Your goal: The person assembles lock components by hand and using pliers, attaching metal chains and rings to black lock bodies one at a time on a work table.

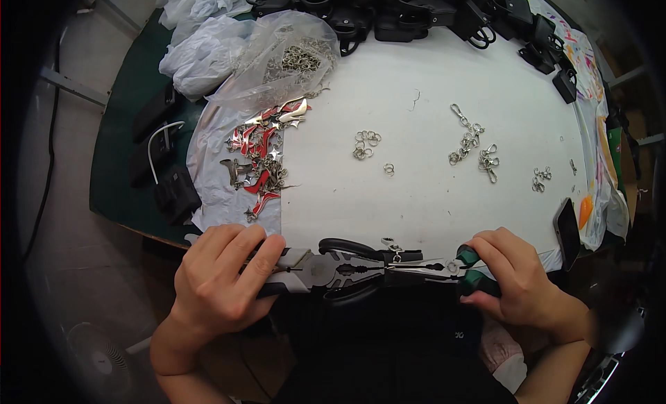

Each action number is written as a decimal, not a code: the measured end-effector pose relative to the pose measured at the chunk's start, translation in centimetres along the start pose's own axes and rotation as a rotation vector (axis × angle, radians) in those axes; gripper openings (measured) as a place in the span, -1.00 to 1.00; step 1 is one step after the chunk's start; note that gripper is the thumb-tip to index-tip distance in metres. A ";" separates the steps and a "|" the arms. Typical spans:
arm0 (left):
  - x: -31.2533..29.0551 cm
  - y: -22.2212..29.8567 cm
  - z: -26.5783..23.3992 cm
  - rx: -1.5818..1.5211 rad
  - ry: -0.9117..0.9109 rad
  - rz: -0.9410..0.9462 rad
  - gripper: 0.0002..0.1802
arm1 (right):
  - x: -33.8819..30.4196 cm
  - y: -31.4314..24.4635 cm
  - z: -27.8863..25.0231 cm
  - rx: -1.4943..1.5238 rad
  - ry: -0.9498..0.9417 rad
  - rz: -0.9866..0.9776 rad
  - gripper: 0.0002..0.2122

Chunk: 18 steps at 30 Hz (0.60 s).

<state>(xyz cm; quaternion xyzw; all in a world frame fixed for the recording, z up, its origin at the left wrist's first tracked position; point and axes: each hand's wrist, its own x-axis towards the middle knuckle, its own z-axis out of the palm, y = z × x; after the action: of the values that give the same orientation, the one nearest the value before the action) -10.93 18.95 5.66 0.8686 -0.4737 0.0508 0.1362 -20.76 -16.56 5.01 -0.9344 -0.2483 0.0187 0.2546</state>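
Observation:
My left hand (225, 279) is closed around the light-grey handles of a pair of combination pliers (320, 271), their jaws pointing right. In my right hand (513, 279) is a green-handled pair of needle-nose pliers (423, 266), pointing left. The two tools' tips nearly meet over a small black bag (347, 246) with a looped handle, at the table's near edge. A small silver clasp and ring (390, 246) lie against it, just above the needle-nose jaws. Whether either tool grips a ring is too small to tell.
Red-and-silver boot and star charms (260, 144) lie on plastic at left, below a clear bag of metal rings (302, 57). Loose rings (364, 141) and swivel clasps (468, 137) dot the white tabletop. Black bags (402, 22) line the far edge; a phone (567, 230) lies right.

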 end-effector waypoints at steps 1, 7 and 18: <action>0.0 0.0 0.1 0.013 0.021 0.009 -0.26 | 0.0 0.0 0.1 0.037 0.004 0.015 -0.39; 0.4 0.0 0.2 0.047 0.063 0.037 -0.25 | -0.4 0.1 0.0 0.093 0.018 0.040 -0.39; 0.0 0.4 1.4 -0.194 -0.041 -0.247 -0.36 | -1.5 1.9 -1.4 -0.013 0.050 0.039 -0.39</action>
<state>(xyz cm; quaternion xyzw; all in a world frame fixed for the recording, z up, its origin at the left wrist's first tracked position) -11.33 18.28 4.38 0.9039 -0.3685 -0.0300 0.2150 -20.92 -19.37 5.18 -0.9409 -0.2238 -0.0011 0.2543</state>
